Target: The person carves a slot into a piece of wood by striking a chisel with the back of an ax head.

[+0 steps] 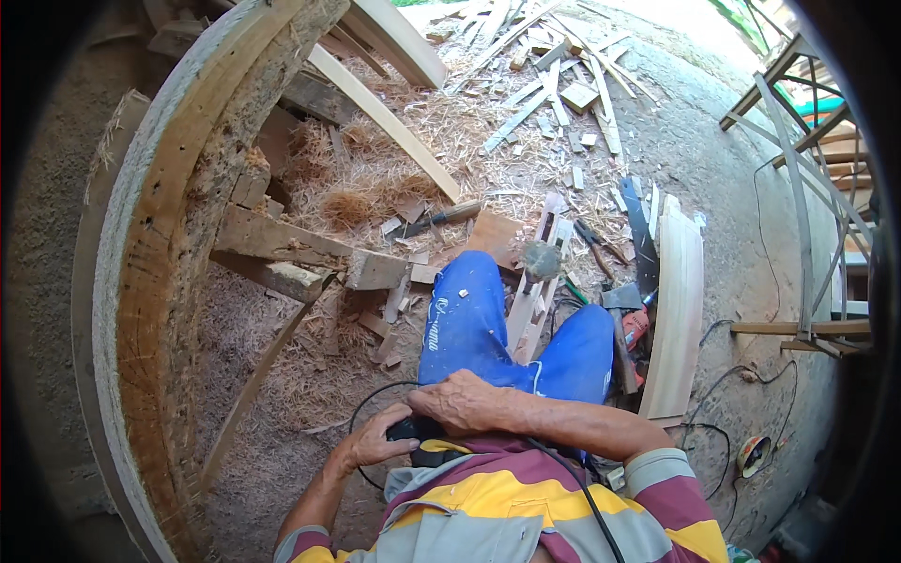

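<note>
Concrete floor (713,159) extends across the yard, and wood shavings (422,159) with offcut strips (554,75) cover most of it near the centre and top. At left, a large curved timber frame (160,235) arcs from the top edge to the bottom edge, with rough cross blocks (282,244) projecting from it toward the centre. At right, a pale curved board (678,310) lies flat just beside a hammer (621,319) and a red tool body (636,327), whose kind is hard to make out. A metal rack (798,188) stands at the far right, partly cut off by the dark lens rim. No packages, labels or signs can be made out. The left hand (371,441) and the right hand (460,399) meet over a dark power tool (418,436) held against the lap, above the striped shirt (526,507). The left hand is closed around the tool's side; the right hand lies over its top with the fingers curled onto it. Most of the tool is hidden under the hands, so its type cannot be determined. A black cable (361,413) loops from the tool onto the floor at left. Blue trousers (469,319) cover both knees, with a narrow wooden piece (535,300) between them. Open floor remains right of the pale board, crossed by thin cables (723,375).
</note>
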Tool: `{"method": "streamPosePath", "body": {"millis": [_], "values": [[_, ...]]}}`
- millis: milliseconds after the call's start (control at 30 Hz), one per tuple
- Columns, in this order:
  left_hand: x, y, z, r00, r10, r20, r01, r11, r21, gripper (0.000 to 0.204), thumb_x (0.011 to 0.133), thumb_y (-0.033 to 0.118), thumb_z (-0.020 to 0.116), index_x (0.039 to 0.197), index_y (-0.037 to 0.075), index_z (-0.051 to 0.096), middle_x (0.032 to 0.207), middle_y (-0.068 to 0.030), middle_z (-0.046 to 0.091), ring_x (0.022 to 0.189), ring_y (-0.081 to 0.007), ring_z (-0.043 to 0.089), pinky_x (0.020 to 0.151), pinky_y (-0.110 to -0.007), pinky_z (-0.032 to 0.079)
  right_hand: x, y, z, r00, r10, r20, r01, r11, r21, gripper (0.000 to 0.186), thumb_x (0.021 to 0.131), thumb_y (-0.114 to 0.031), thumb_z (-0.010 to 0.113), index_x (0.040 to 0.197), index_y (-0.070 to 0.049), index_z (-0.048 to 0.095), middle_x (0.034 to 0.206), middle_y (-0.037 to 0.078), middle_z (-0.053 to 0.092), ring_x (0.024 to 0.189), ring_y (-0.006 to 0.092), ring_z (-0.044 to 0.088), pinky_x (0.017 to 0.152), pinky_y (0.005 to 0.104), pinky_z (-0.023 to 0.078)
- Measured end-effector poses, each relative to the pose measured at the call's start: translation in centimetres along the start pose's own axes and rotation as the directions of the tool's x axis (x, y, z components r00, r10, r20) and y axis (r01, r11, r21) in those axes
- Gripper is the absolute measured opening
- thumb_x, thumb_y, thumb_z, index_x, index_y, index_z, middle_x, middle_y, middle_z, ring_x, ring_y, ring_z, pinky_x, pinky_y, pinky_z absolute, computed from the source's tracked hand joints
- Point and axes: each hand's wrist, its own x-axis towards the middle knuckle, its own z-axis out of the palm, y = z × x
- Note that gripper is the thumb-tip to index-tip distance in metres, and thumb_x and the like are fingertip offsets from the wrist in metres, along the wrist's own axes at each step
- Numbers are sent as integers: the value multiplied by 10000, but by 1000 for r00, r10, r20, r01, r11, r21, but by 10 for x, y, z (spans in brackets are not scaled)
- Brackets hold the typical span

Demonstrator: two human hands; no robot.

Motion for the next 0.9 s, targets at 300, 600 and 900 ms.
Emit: {"method": "streamPosePath", "body": {"millis": [300, 600, 900], "values": [[42, 33, 39, 908, -50, -417, 124, 980, 153, 320, 841, 280, 776, 909, -20, 687, 776, -180, 672, 711, -290, 678, 657, -402, 495, -19, 6, -2, 980, 135, -146, -106, 976, 188, 270, 813, -135, 662, 1019, -37, 518, 898, 182, 638, 853, 412, 654, 697, 514, 501], [21, -30, 28, 989, -126, -72, 100, 954, -283, 272, 863, 205, 603, 982, -39, 618, 917, -95, 633, 830, -202, 569, 693, -373, 426, -46, -1, -24, 976, 216, -44, -209, 970, 127, 351, 946, -301, 627, 1213, -106, 507, 988, 187, 603, 912, 422, 637, 744, 512, 511], [34, 22, -2, 983, 113, 144, -159, 918, 364, 604, 815, 57, 614, 1385, -11, 430, 1245, -293, 559, 1098, -482, 579, 886, -459, 509, -67, 3, -18, 946, 317, -73, -282, 911, 300, 431, 907, -276, 657, 1258, -73, 513, 1091, 200, 628, 983, 410, 636, 855, 504, 500]]}}
